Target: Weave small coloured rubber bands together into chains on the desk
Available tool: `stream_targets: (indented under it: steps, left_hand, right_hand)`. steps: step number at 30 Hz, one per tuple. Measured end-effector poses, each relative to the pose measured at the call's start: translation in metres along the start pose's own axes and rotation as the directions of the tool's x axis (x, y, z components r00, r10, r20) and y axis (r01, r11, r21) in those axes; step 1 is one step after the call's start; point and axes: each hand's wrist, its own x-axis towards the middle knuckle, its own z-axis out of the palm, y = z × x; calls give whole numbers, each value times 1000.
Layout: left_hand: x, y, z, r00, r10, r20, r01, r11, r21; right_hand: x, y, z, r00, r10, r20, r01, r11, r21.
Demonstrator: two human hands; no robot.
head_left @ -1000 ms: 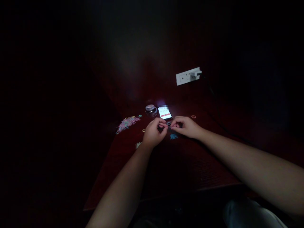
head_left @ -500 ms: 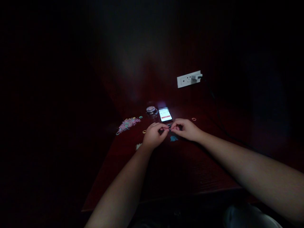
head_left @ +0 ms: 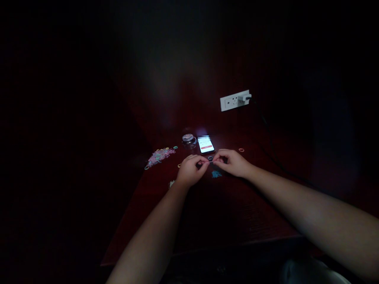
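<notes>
My left hand [head_left: 192, 172] and my right hand [head_left: 232, 162] meet over the table, each with thumb and forefinger pinched together. Between the fingertips a small pale elastic band [head_left: 211, 161] is drawn out, one end in each pinch; it is thin and hard to make out. Just behind it lies a pale ring-shaped band [head_left: 210, 158]. A small heap of blue bands [head_left: 216, 174] sits below my fingertips. Beside my left wrist is a whitish heap [head_left: 171, 184], partly covered by the arm. A yellow band [head_left: 179, 166] shows at the left hand's edge.
A large pile of mixed pastel bands [head_left: 160, 157] lies at the left. A lidded clear jar [head_left: 188, 141] stands next to a lit phone [head_left: 206, 144]. One orange band [head_left: 241, 150] lies at the right. On the wall a socket [head_left: 235, 101] holds a plug with a dark cable.
My left fingertips have shifted slightly left, away from the right ones, and the band between them shows more. The view has tipped a little; the piles, jar and phone stay put.
</notes>
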Motion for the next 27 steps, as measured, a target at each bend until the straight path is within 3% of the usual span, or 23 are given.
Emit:
stream_targets:
  steps: [27]
  left_hand:
    - [-1, -3, -1, 1000, -23, 19, 23, 1000, 0]
  right_hand:
    - [0, 1, -1, 1000, 14, 1, -14, 998, -67]
